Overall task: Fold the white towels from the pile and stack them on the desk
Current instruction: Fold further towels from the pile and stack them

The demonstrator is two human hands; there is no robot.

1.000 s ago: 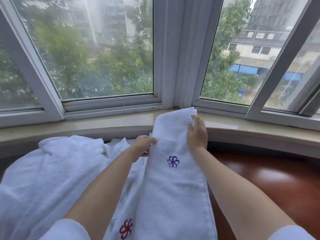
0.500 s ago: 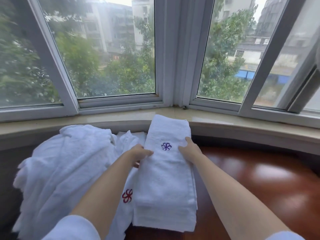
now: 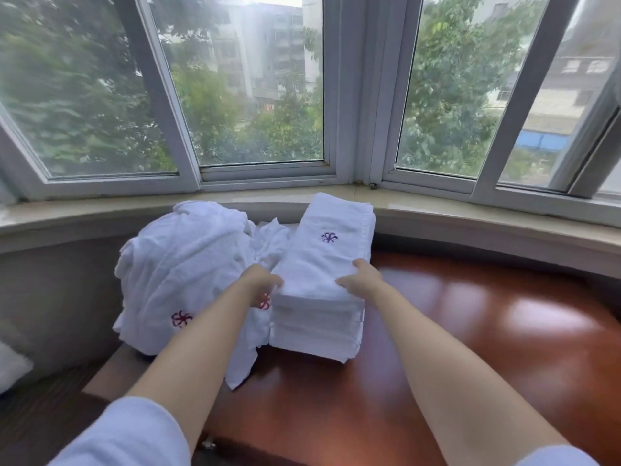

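A stack of folded white towels (image 3: 322, 317) stands on the reddish-brown desk (image 3: 470, 331), its far end leaning on the window sill. The top towel (image 3: 329, 250) carries a purple flower emblem. My left hand (image 3: 263, 280) touches the stack's left edge near the front, fingers bent against the cloth. My right hand (image 3: 361, 279) rests on the top towel's front right part, fingers spread flat. To the left lies a loose pile of white towels (image 3: 181, 274) with red flower emblems.
A beige window sill (image 3: 470, 213) curves behind the desk under a bay of white-framed windows (image 3: 356, 95). The desk's right half shows bare glossy wood. A white cushion corner (image 3: 13, 364) sits at the far left edge.
My view has pulled back from the desk. Both hands have slid from the towel's far end toward its near end along the top of the stack.
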